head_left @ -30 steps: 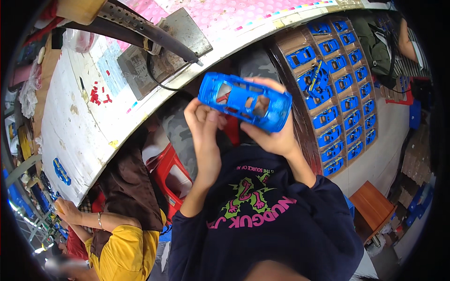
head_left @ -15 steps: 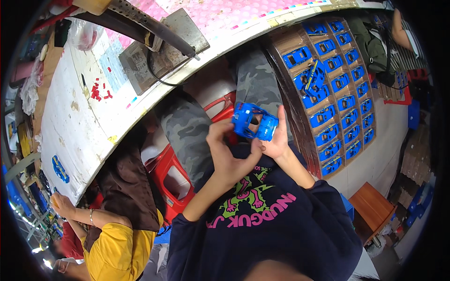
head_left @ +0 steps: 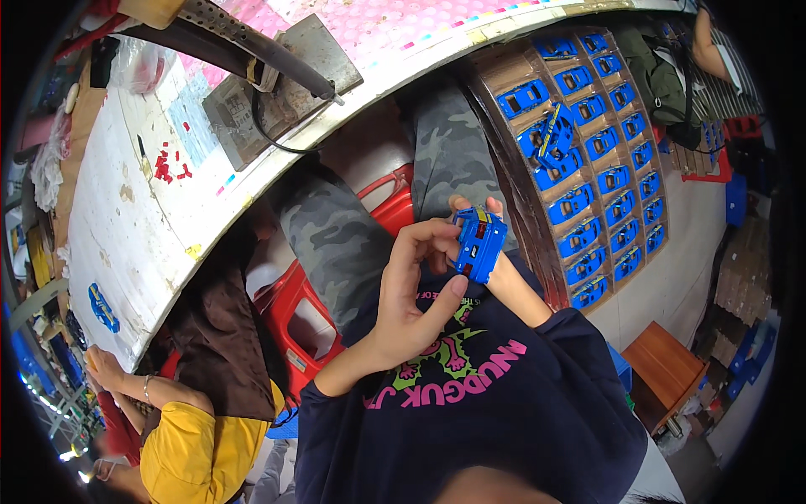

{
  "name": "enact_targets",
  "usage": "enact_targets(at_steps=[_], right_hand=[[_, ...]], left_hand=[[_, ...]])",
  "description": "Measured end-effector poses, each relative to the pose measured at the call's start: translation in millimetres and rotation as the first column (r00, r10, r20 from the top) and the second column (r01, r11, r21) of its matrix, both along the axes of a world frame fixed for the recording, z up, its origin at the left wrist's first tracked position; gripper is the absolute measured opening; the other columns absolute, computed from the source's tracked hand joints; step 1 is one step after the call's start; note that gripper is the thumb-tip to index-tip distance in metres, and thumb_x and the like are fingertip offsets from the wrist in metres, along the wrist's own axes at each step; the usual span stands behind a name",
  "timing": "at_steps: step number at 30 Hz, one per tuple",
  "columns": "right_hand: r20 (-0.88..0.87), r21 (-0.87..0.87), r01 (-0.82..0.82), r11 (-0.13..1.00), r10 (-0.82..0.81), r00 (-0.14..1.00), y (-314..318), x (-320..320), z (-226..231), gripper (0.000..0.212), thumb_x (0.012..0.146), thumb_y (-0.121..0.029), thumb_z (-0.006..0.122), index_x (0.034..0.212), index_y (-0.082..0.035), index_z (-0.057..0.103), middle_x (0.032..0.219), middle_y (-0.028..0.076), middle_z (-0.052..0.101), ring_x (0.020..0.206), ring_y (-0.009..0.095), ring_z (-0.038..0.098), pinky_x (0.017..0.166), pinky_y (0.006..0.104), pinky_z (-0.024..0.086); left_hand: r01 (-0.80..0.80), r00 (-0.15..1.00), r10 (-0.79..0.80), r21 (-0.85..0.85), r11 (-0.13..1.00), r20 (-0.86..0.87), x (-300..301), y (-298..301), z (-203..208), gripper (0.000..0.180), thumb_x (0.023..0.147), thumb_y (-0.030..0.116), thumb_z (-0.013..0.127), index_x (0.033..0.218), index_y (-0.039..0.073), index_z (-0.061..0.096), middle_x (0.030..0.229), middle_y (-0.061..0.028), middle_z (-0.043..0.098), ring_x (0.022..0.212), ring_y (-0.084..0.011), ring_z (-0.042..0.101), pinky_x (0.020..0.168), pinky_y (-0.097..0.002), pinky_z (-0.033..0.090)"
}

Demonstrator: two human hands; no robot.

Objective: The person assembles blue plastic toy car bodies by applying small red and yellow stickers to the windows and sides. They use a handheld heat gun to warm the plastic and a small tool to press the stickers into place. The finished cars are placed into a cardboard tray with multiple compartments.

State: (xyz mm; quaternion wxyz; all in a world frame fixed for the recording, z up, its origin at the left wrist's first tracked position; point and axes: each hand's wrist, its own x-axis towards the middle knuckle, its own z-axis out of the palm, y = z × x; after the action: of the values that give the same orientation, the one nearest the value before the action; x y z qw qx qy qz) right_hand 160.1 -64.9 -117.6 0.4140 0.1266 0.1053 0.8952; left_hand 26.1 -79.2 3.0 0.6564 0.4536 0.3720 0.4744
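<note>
So my right hand [head_left: 502, 269] has hold of a blue toy car shell [head_left: 480, 252], gripping it from behind, a couple of fingertips peeking over the top end. Most of that hand is hidden by the shell. My left hand [head_left: 410, 307] is right up at the shell's left side, thumb and fingers half curled, but I honestly can't tell if they're pinching it. The shell is up in the air over my lap, tilted, with bits of red and yellow showing on it.

Biggest thing around me is the white worktable [head_left: 126, 252], out front and off to my left. On my right there's a brown cardboard tray [head_left: 525, 210] with rows of similar blue shells, one lying crosswise on top of others. A co-worker in yellow [head_left: 180, 445] is over on my left, one hand near the table edge. Red plastic stool [head_left: 315, 371] beside my leg. On the table: a flat metal plate [head_left: 326, 59] with a dark rod-shaped tool [head_left: 294, 71] over it, a lone blue car piece [head_left: 103, 308] near the co-worker, and a little scatter of red bits [head_left: 163, 166].
</note>
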Motion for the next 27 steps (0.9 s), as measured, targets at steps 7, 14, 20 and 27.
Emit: enact_targets(at_steps=[7,14,20,27], right_hand=[[0.201,-0.056,-0.053,0.997,0.064,0.977,-2.8,4.7,-6.0,0.047,0.074,-0.052,0.046,0.093,-0.01,0.048,0.102,0.024,0.052,0.087,0.036,0.055,0.062,0.0442,0.05],[0.417,-0.188,-0.023,0.982,0.101,0.903,-16.6,3.3,-25.2,0.051,0.074,-0.053,0.044,0.101,-0.01,0.047,0.1,0.016,0.054,0.076,0.03,0.058,0.031,0.033,0.044],[0.523,-0.649,0.019,0.761,0.428,0.737,-8.0,-8.7,29.1,0.056,0.076,-0.056,0.04,0.11,-0.011,0.045,0.106,0.017,0.051,0.078,0.03,0.057,0.046,0.0365,0.047],[0.725,0.173,-0.301,0.938,0.086,0.684,6.5,25.1,19.8,0.069,0.078,-0.061,0.034,0.111,-0.001,0.041,0.094,0.022,0.054,0.059,0.025,0.056,0.049,0.031,0.045]], left_hand=[[0.048,0.997,-0.039,-0.131,0.99,0.065,-5.2,2.6,1.7,0.037,0.075,0.002,0.054,0.109,0.002,0.039,0.083,-0.0004,0.043,0.076,-0.0076,0.038,0.068,-0.0218,0.029],[-0.106,0.953,0.109,0.026,0.994,-0.283,-4.8,-7.4,-18.5,0.053,0.071,0.007,0.059,0.119,0.0,0.038,0.09,-0.0039,0.046,0.088,-0.0133,0.042,0.079,-0.0254,0.032],[0.038,0.925,0.01,0.118,0.992,-0.38,-12.2,-11.2,-51.0,0.073,0.06,0.014,0.071,0.121,-0.002,0.034,0.114,-0.0178,0.047,0.114,-0.0288,0.037,0.094,-0.0385,0.026],[-0.333,0.941,0.338,0.186,0.924,0.004,-59.6,-22.9,-53.1,0.061,0.065,0.025,0.072,0.111,0.003,0.041,0.106,-0.0128,0.05,0.098,-0.0221,0.05,0.085,-0.0333,0.039]])
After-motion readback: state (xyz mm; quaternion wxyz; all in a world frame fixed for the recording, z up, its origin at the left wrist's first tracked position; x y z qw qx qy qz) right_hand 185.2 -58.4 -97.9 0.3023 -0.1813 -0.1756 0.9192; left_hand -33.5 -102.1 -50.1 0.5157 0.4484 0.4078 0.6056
